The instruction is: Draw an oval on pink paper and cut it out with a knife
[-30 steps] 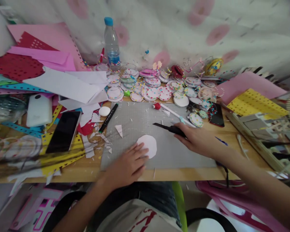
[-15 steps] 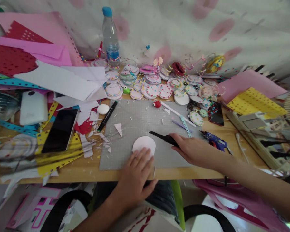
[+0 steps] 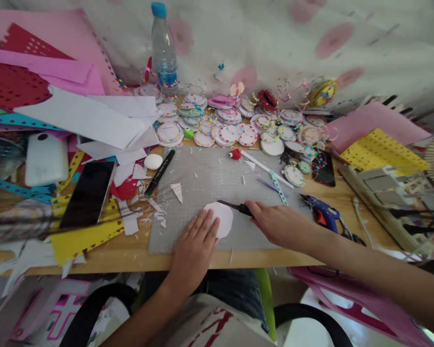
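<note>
A round white paper or foam disc (image 3: 224,220) lies on the grey cutting mat (image 3: 202,173) near the table's front edge. The fingers of my left hand (image 3: 197,238) are stretched flat over its left side. My right hand (image 3: 269,219) is closed round the handle of a black utility knife (image 3: 240,208). Its dark blade points left and reaches across the disc's upper edge; whether it touches the surface I cannot tell. A small white triangular scrap (image 3: 176,192) sits on the mat to the upper left.
Behind the mat stand many decorated white discs (image 3: 228,134) and a water bottle (image 3: 165,58). On the left are a black marker (image 3: 160,172), a phone (image 3: 88,195) and coloured sheets. To the right lie a blue glue gun (image 3: 323,213), scissors (image 3: 350,233) and a power strip (image 3: 386,207).
My left hand has shifted left, from the disc's lower part to its left side. The knife in my right hand has moved left, bringing its blade over the disc's upper edge.
</note>
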